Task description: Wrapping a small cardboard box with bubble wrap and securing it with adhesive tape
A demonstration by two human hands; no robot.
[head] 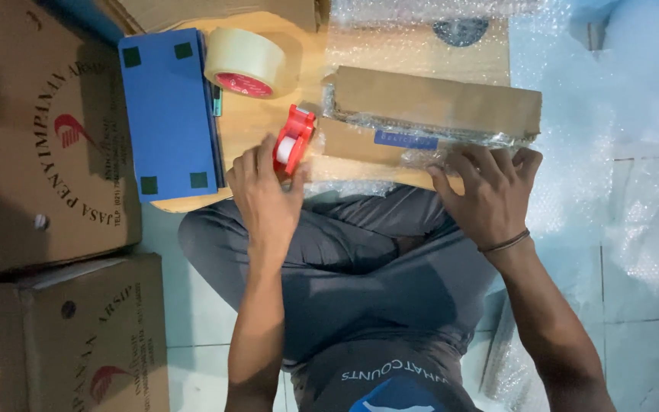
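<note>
At the centre of the frame the left hand [265,187] is wrapped around a red tape dispenser [293,140], fingers closed on its body, with the nose of the tool pointing toward the upper part of the frame and touching the low wooden bench [268,114]. The right hand [490,194], right of centre, lies flat with fingers spread wide, pressing on the near edge of a long cardboard parcel [432,114] partly covered in bubble wrap [421,46]; it grips nothing, it only holds the parcel down. The parcel lies across the bench in the upper middle of the frame, just right of the dispenser, with a small blue label [406,140] on its side.

By its look the parcel is stiff and boxy, probably light for its length, and the plastic wrap over it would be slick and springy, so a flat palm on the top face or a grasp across both long edges seems the surest hold. The dispenser is rigid plastic, best held by its body, away from the cutting end.

A spare roll of clear tape [244,61] rests upper left of centre, leaning on a blue board [168,114]. Large cardboard boxes [47,137] stand along the left edge.
</note>
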